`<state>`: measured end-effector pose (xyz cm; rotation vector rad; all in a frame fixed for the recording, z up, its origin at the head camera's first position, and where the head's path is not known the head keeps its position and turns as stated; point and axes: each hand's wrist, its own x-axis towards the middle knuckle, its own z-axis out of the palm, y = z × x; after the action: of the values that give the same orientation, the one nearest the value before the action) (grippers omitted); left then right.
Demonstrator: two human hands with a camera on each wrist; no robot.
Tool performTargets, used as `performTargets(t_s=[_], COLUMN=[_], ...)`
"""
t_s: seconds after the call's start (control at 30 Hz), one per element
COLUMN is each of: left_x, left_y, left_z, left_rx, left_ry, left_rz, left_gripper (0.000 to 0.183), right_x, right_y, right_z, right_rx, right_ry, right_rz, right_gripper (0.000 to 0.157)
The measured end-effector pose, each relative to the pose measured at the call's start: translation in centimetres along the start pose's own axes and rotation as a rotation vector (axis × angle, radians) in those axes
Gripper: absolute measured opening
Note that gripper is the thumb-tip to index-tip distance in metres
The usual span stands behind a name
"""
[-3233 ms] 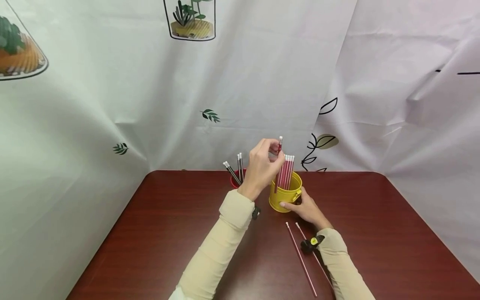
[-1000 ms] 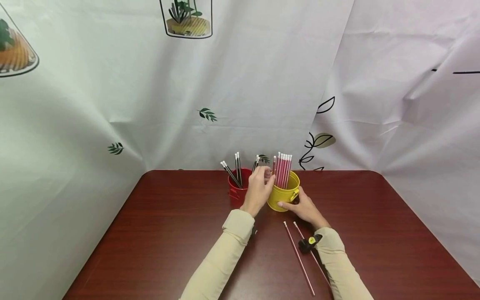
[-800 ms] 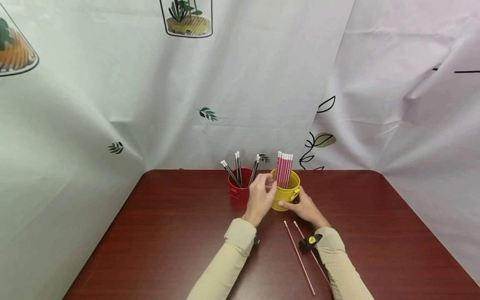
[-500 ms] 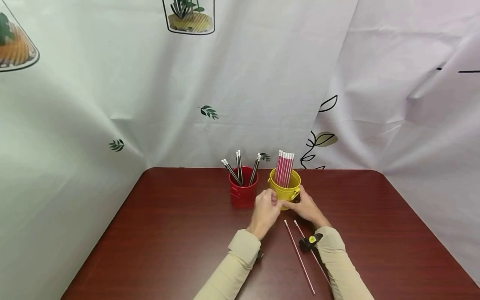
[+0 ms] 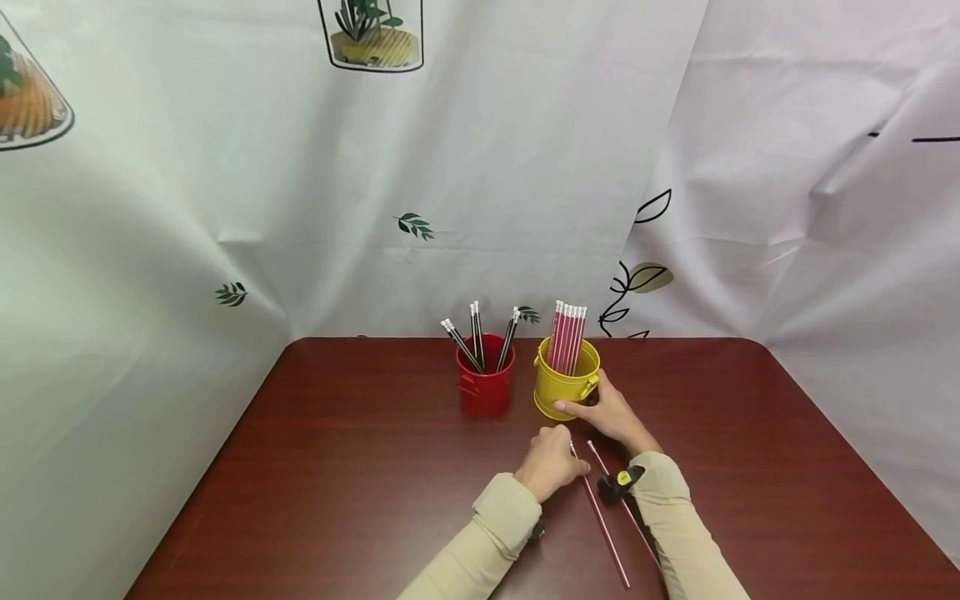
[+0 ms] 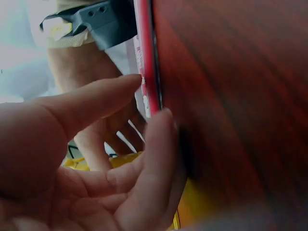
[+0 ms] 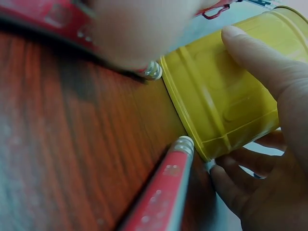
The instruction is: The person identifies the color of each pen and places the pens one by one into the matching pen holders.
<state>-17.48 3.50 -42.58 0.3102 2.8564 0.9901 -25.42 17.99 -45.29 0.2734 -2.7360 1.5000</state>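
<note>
My left hand is at the eraser end of a red pencil lying on the table. In the left wrist view, its thumb and forefinger come to either side of this pencil, not visibly closed on it. My right hand grips a small yellow bucket low on its right side, thumb on the front and fingers curled behind. Several red pencils stand in it, white erasers up. A second red pencil, partly under the right wrist, lies alongside.
Left of the yellow bucket stands a red bucket with several black pencils leaning in it. Both sit toward the back of the dark red wooden table. A white printed cloth hangs behind the table.
The left hand put a red pencil into the yellow bucket, let go, and came down toward me to a pencil on the table. The right hand stayed on the bucket.
</note>
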Motion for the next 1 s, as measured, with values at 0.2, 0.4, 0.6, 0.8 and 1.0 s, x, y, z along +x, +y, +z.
performTargets(t_s=[0.2,0.4,0.6,0.8,1.0], left_x=[-0.1,-0.3,-0.4,-0.5,-0.7], left_y=[0.2,0.2,0.3,0.3,0.2], left_z=[0.5,0.4,0.3,0.2,0.3], left_rx=[0.052,0.034,0.034,0.044,-0.012], left_ry=[0.043,0.051,0.043,0.056,0.065], left_rz=[0.037,0.040,0.028,0.016,-0.004], left_gripper=[0.023,0.016,0.013,0.013,0.021], right_x=[0.0,-0.1,-1.2,-1.5,-1.6], right_y=[-0.1,-0.8,-3.7,-4.4,-4.3], right_z=[-0.2,-0.2,-0.6,-0.6,-0.6], right_rx=[0.031,0.111,0.146,0.132,0.144], right_ry=[0.015,0.037,0.057,0.062,0.054], right_rz=[-0.001,-0.026,-0.092,-0.085,-0.072], right_gripper=[0.089,0.088,0.084,0.083,0.083])
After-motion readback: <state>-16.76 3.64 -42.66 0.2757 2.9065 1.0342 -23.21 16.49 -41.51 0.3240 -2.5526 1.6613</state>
